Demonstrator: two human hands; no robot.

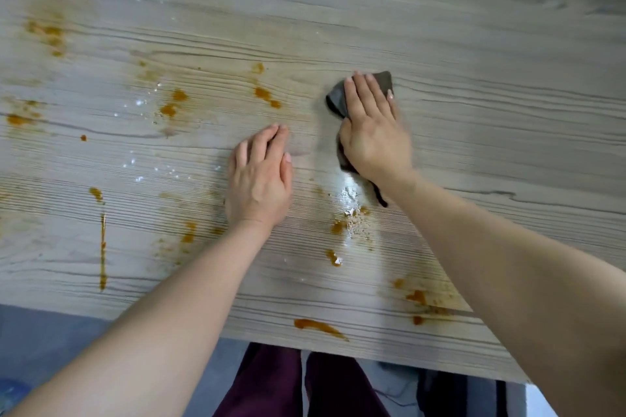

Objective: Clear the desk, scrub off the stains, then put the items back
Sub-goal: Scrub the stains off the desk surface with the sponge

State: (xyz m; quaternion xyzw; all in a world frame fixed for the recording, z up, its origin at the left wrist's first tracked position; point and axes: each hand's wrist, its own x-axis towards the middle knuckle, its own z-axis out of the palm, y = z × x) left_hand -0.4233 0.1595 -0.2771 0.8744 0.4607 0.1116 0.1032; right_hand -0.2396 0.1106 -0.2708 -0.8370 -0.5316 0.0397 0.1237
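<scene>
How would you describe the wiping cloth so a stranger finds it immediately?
Look at the wood-grain desk, right of its centre. Under the flat right hand lies a dark grey cloth. It is the only dark thing there; the marks around it are orange stains.

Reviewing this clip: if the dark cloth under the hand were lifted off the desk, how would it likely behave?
The dark cloth would probably go limp and drape: it lies crumpled, with a loose tail trailing out under the right hand. It looks thin, so likely light. Shiny wet patches on the desk suggest it may be damp and cling slightly.
</scene>
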